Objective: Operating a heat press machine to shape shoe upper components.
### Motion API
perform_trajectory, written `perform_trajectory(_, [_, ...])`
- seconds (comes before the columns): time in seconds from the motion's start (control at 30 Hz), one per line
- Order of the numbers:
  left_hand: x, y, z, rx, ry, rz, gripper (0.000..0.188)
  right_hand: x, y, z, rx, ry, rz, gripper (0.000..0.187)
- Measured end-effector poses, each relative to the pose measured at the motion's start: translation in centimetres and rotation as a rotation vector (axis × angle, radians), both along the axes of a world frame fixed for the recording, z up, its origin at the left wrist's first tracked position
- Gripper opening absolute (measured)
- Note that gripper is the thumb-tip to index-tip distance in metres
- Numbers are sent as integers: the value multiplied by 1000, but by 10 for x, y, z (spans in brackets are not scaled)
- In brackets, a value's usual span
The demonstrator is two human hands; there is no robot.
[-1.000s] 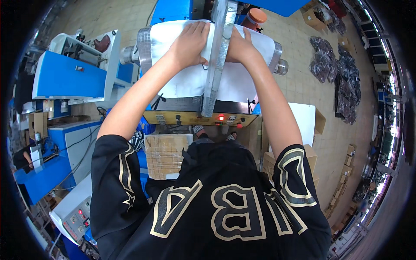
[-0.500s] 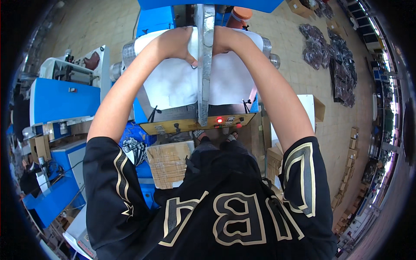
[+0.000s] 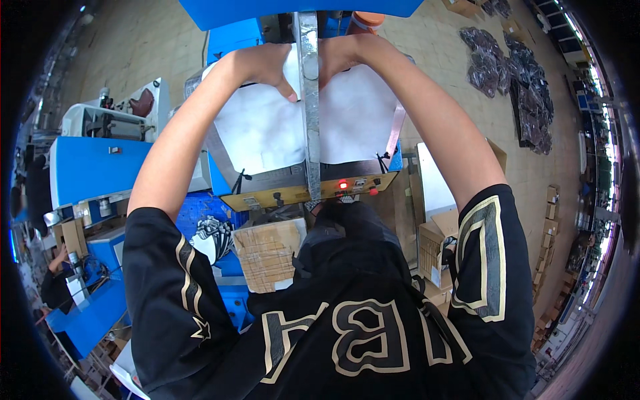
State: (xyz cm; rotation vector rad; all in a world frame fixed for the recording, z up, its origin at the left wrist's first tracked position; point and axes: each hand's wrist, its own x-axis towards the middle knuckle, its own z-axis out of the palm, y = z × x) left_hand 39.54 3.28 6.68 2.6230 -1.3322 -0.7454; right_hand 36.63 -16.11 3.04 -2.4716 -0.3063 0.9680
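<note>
On the flat bed of the machine in front of us lies a white sheet of material [image 3: 267, 130], spread across both sides of a narrow metal bar [image 3: 309, 107] that runs down the middle of the bed toward us. Our left hand [image 3: 257, 65] rests on the sheet just left of the bar, palm down, fingers curled loosely and the thumb pointing toward the bar; it presses on the sheet, but we cannot tell whether it pinches any of it. Our right hand [image 3: 347, 55] sits just right of the bar at the far edge of the sheet, knuckles up and fingers bent under; whether it grips the sheet is hidden from us. The two hands lie close together with only the bar between them. At the near edge of the bed we note a yellow control panel [image 3: 307, 192] with a lit red lamp [image 3: 343, 185]. A blue housing [image 3: 293, 7] overhangs the far end of the bed. Below the panel stands a stack of flat cardboard [image 3: 267, 252]. To our left stands another blue machine [image 3: 93, 170]. Far right, on the tiled floor [image 3: 460, 87], lie dark bundles in clear bags [image 3: 507, 73], well apart from the bed.
</note>
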Motion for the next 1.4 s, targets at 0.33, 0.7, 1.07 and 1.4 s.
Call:
perform_trajectory(0.33, [-1,3,19,-21,110,-3,88,3,2,10,-45,26,38,117])
perform_trajectory(0.7, [-5,3,17,-68,118,2,82,2,-2,16,42,101,20,117])
perform_trajectory(1.07, [-5,2,21,-50,111,-25,82,0,-2,21,5,50,-3,118])
perform_trajectory(1.4, [-14,-2,31,23,80,39,82,-4,0,24,9,61,-47,118])
